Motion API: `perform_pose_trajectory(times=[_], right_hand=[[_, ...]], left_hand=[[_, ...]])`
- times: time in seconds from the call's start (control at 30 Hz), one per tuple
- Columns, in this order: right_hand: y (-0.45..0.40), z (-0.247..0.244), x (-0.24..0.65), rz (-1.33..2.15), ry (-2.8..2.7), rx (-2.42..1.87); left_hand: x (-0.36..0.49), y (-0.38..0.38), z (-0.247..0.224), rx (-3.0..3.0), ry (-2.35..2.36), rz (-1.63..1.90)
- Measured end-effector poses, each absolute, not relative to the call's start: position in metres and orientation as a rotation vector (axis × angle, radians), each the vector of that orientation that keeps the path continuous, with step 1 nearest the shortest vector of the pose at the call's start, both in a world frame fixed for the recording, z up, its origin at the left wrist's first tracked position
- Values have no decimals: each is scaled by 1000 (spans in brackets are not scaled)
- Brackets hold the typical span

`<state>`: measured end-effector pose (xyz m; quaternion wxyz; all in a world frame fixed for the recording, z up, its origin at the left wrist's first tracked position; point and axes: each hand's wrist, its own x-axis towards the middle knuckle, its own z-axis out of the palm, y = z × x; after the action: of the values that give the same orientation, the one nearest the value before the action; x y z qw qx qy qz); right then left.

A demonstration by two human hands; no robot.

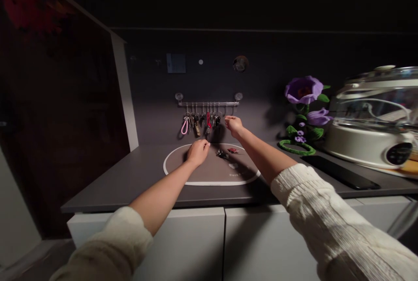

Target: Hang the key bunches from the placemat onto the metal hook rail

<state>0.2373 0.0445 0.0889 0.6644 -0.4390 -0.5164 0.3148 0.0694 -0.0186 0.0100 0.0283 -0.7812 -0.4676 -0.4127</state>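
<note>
Apparently, the hook rail [209,104] at twelve o'clock keeps the hanging keys [196,124] untangled. Right hand [234,126], one o'clock, beside them, and left hand [197,152], above the mat [212,172], look pinched together; on what, one cannot tell.

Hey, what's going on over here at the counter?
Someone in a cream knit sweater is working barehanded around some keys. The right hand is raised near the right part of a clear hook rail, fingers drawn together; the left hand is lower, over a brown mat. I can't tell whether either holds anything. Several bunches of keys hang from the rail, while a dark bundle and a small red item lie on the mat.
</note>
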Motion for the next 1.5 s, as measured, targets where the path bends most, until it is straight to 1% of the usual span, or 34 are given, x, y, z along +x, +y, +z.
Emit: perform_pose_trajectory(times=[0.13, 0.37, 0.5, 0.6, 0.73, 0.83, 1.27, 1.5], right_hand=[[18, 81, 239, 842, -1075, -1002], [-23, 50, 242, 910, -1259, -1019], [-30, 31, 245, 826, -1365, -1103], [-27, 21, 249, 685, -1505, -1177], [-23, 16, 254, 477, -1662, -1257], [-23, 16, 254, 414, -1710, -1290], [-23, 13, 252, 340, -1783, -1377], [-24, 12, 252, 418, -1768, -1308]], left_hand=[[71, -23, 11, -2435, -1506, -1286], [81, -31, 11, -2531, -1602, -1220], [89, -34, 11, -2533, -1634, -1061], [94, -35, 11, -2539, -1637, -939], [96, -30, 10, -2546, -1535, -801], [96, -26, 9, -2546, -1459, -740], [93, -29, 10, -2556, -1424, -748], [91, -34, 10, -2517, -1434, -785]])
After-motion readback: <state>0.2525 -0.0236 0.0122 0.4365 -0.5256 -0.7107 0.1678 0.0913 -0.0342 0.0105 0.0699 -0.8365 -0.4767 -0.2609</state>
